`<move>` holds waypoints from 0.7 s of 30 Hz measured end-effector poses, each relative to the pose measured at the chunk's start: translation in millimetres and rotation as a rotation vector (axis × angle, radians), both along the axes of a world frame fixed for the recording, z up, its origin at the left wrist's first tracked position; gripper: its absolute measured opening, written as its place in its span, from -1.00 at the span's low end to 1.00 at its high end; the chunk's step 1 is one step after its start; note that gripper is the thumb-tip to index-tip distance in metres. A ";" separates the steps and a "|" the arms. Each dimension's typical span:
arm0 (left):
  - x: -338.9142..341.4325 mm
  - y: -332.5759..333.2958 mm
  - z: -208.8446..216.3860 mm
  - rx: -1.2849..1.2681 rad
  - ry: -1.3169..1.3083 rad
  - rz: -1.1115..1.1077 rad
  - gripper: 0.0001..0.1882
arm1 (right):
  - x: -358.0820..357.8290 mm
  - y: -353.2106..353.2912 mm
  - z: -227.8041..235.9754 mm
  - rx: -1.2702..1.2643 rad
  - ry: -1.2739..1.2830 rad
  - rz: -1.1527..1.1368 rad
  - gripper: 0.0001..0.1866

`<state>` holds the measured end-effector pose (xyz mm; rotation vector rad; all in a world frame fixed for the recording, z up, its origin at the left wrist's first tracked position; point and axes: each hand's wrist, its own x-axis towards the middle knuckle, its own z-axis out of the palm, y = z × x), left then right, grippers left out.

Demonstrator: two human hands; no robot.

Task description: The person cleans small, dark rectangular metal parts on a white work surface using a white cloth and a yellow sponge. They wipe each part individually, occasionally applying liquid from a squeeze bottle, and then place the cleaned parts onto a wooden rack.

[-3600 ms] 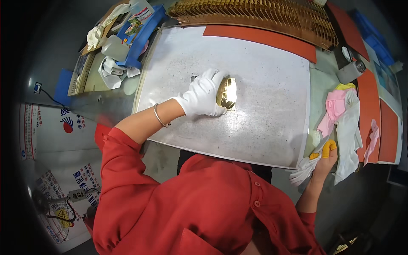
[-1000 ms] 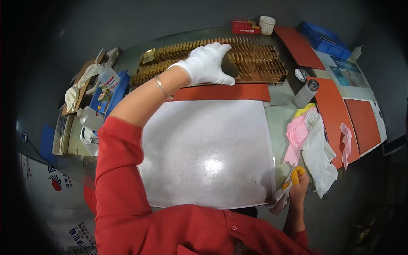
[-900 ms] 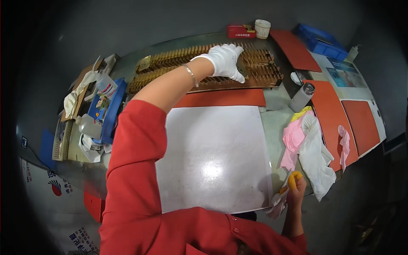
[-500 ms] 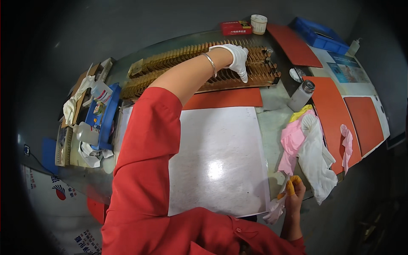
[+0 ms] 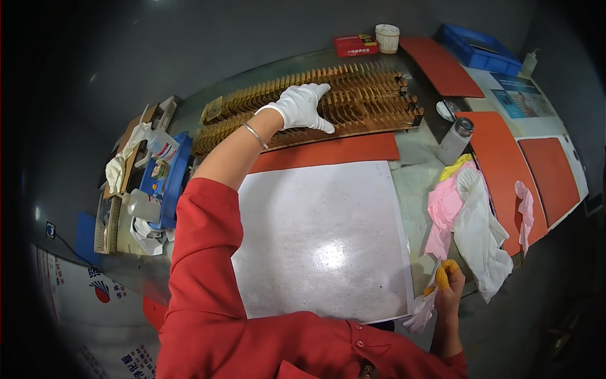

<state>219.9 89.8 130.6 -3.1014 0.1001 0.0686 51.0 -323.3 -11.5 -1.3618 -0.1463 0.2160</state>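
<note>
My left hand (image 5: pixel 299 108), in a white glove, reaches over a long brown rack (image 5: pixel 372 95) with rows of thin upright slots. Its thumb and fingers are spread wide across the middle of the rack, and nothing can be made out between them. By the table's front right edge, my right hand (image 5: pixel 451 292) wears yellow finger cots and pinches a thin whitish cloth (image 5: pixel 421 314) that hangs down. Just beyond that hand lie a pink cloth (image 5: pixel 444 205) and a white cloth (image 5: pixel 478 237).
A white sheet (image 5: pixel 328 215) covers the middle, with an orange mat (image 5: pixel 334 149) behind it. A grey bottle (image 5: pixel 454 140) stands at the right, near orange boards (image 5: pixel 502 170). At left sits a blue tray (image 5: pixel 169 205) with bottles. A red box (image 5: pixel 355 45) is at the back.
My left hand has moved left along the rack, and its fingers have spread. The right hand keeps its pinch on the cloth. The whole view has shifted slightly.
</note>
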 end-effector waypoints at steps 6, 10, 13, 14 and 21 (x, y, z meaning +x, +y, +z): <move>5.3 -7.8 2.9 -0.017 0.061 0.044 0.05 | -0.8 -1.3 -1.4 0.002 0.021 -0.013 -0.87; 14.7 -15.5 -3.0 -0.033 -0.041 0.004 0.10 | -0.5 0.6 0.3 0.017 0.038 -0.040 -0.88; 19.0 -23.3 -10.2 -0.105 -0.042 0.026 0.16 | -0.1 -0.1 -0.2 0.026 0.041 -0.022 -0.90; 21.1 -23.1 -14.0 -0.127 -0.068 0.022 0.18 | 0.0 -0.4 0.2 0.025 0.044 -0.010 -0.90; 22.5 -31.1 -13.4 -0.267 -0.056 0.025 0.06 | -2.1 -1.3 -2.6 0.031 0.079 -0.021 -0.90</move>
